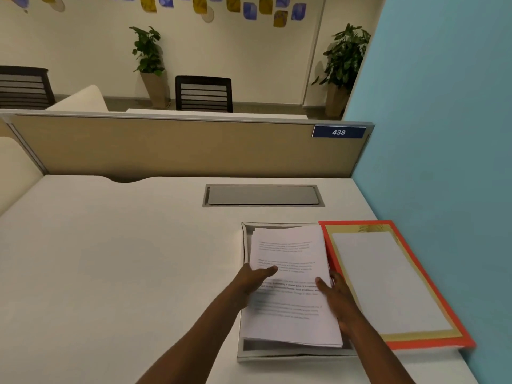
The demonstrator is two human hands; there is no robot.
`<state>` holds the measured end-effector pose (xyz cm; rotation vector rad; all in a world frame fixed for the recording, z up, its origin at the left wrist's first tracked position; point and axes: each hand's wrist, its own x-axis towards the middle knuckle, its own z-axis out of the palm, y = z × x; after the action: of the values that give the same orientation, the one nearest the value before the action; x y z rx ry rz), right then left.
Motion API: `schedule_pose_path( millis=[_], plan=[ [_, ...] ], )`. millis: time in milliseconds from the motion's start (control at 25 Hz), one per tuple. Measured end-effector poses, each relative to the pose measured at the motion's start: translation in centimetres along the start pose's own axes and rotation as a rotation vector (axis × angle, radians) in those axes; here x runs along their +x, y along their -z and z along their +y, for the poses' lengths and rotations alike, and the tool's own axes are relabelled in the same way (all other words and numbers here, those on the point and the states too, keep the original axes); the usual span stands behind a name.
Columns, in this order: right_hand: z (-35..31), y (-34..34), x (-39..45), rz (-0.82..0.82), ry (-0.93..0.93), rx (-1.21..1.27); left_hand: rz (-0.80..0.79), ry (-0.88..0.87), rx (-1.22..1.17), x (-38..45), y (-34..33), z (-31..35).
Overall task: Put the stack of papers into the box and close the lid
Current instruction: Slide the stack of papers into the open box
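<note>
A stack of printed white papers (291, 253) hangs slightly tilted over an open, shallow white box (243, 353) on the desk. My left hand (253, 278) grips the stack's left edge, thumb on top. My right hand (336, 297) holds the right edge, thumb on the top sheet. The near end of the stack sits above the box's front wall, and the box's inside shows as a dark strip there. The lid (396, 284), with an orange rim, a gold border and a white middle, lies flat to the right of the box, touching it.
The white desk (124, 259) has a grey cable hatch (263, 195) behind the box. A tan partition (180, 145) with a blue "438" tag closes the back. A light blue wall (443, 134) runs along the right, close to the lid.
</note>
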<state>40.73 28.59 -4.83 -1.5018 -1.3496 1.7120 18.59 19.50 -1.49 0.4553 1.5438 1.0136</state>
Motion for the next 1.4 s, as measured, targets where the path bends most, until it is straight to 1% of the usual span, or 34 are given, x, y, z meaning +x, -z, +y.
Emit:
schedule_pose_path(
  millis=[160,240,360,440,600,680,760,840,1080,1200,1400],
  plan=[
    [0.5,0.3,1.7,-0.026,-0.005,-0.138,0.139,0.000,0.071,0.3,-1.5,-0.7],
    [-0.3,0.3,2.5,-0.059,-0.029,-0.231,0.131,-0.009,0.069,0.5,-2.6,-0.4],
    [-0.8,0.2,3.1,-0.071,-0.018,-0.471,0.161,-0.015,0.128,1.0,-4.1,-0.8],
    [-0.6,-0.1,3.1,-0.055,-0.010,-0.515,0.217,-0.027,0.157,1.2,-4.6,-1.2],
    [-0.2,-1.4,2.6,0.002,-0.031,-0.558,0.348,-0.043,0.116,1.2,-5.7,-1.8],
    [0.0,-1.8,2.6,0.056,-0.030,-0.596,0.416,-0.065,0.150,1.0,-6.1,-2.0],
    [0.4,-2.0,2.6,0.093,-0.002,-0.608,0.451,-0.089,0.218,0.8,-6.2,-2.4],
    [0.7,-2.2,2.5,0.133,0.042,-0.637,0.456,-0.111,0.268,0.8,-6.1,-2.7],
    [1.8,-2.8,1.9,0.211,0.179,-0.871,0.417,-0.082,0.285,0.8,-5.9,-3.0],
    [1.9,-1.7,2.2,0.196,0.208,-0.922,0.387,-0.081,0.277,0.8,-5.6,-3.0],
    [1.4,-1.0,2.1,0.116,0.194,-0.843,0.399,-0.089,0.281,1.2,-5.3,-3.5]
  ],
)
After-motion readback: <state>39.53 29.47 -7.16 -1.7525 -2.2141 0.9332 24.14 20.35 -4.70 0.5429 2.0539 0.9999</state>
